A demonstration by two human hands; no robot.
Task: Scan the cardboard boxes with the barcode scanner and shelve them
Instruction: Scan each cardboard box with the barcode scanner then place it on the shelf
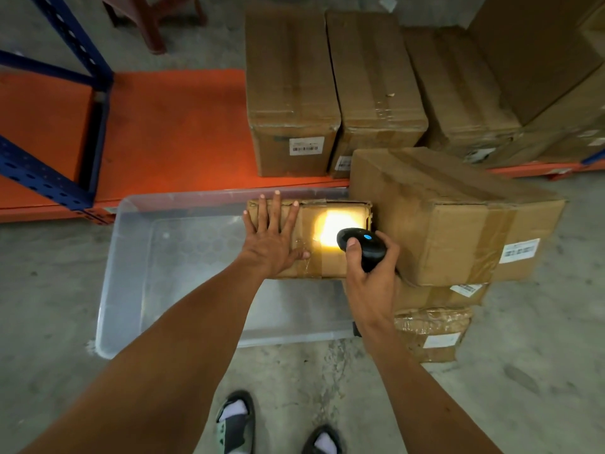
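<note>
The cardboard box (307, 239) being scanned lies flat at the right end of a clear plastic tub (131, 257) on the concrete floor, its taped top face up. A bright yellow-white patch of light (334, 229) falls on the right half of that top face. The barcode scanner (361, 245), black with a small blue button on its back, hangs just over the box's right near corner, its head pointed at the lit patch. The right hand (370, 276) grips the scanner's handle from below, fingers wrapped round it and the thumb lying up the back toward the button. The left hand (273, 239) lies flat on the left half of the box top, fingers straight and spread, palm pressing down; it holds nothing.

Touching the box's right side is a larger carton (451, 214), tilted and resting on a low stack of cartons (432, 326), each with a white label on its near face. Beyond the box, past the tub's far rim, runs an orange shelf deck (170, 126) carrying a row of shelved cartons (291, 93), their labelled ends facing the box. Left of that row a blue perforated upright (75, 44) stands on the deck. Nearer than the box, at the bottom edge, are two feet in sandals (235, 421) and white socks.
</note>
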